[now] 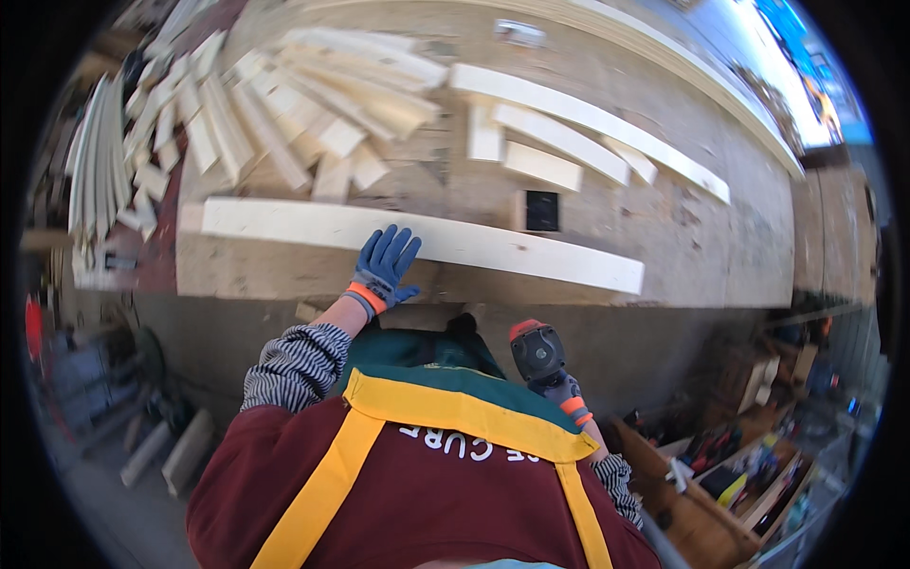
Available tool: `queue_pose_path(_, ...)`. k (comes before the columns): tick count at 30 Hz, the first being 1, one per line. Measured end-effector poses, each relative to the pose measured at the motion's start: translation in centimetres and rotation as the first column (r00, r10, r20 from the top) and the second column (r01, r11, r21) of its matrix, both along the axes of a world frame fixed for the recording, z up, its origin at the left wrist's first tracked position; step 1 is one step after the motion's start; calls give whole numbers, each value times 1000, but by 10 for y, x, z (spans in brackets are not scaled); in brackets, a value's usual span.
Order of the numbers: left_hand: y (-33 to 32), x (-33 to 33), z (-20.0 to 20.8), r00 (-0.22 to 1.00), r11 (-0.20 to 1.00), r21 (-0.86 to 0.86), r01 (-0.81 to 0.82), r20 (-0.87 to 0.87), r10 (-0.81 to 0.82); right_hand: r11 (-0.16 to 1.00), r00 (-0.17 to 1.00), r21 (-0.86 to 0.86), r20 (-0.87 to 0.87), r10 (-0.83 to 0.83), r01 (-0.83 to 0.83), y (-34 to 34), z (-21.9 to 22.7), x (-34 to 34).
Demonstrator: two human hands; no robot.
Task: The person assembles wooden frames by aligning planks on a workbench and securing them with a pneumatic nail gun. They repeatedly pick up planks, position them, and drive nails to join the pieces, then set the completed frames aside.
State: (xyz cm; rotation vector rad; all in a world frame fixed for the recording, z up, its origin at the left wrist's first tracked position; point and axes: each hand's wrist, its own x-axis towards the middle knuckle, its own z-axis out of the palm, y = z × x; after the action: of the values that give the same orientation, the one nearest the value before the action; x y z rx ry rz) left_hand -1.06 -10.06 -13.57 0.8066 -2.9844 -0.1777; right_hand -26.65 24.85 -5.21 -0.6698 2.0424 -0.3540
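Note:
A long pale wooden board (474,244) lies along the near edge of the workbench. My left hand (384,266), in a blue-grey glove with an orange cuff, rests on the board with its fingers stretched out. At my right side, off the bench edge, my gloved right hand (566,390) is closed round the handle of a black and red nail gun (537,353). The tool's nose is hidden from above. Just beyond the board, toward its right half, sits a small block with a black square face (542,211).
Several loose wood strips (313,90) lie fanned out at the back left. More short pieces (559,142) sit at the back right beside a long strip (607,121). A wooden toolbox (720,503) with tools stands low at the right. Lumber offcuts (190,450) stand at the lower left.

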Motion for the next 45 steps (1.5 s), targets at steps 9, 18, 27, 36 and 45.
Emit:
queue_pose_path(9,-6,-153,2,833,990,143,-17,549,-65,617,612,107,77,-787,779,134,3,-144)
queue_pose_path(18,0,-130,-14,888,997,51,-56,460,26,920,819,83,-490,-298,384,106,-82,-378)
queue_pose_path(27,-7,-158,-6,854,992,114,-56,520,-12,757,837,-585,-228,-497,290,-15,-170,-439)
queue_pose_path(36,0,-149,16,885,1000,14,-10,466,3,832,573,-277,-817,58,-480,-126,-101,-240)
queue_pose_path(45,24,-148,19,935,995,87,-38,353,5,702,562,-396,-827,7,-593,-133,-115,-268)
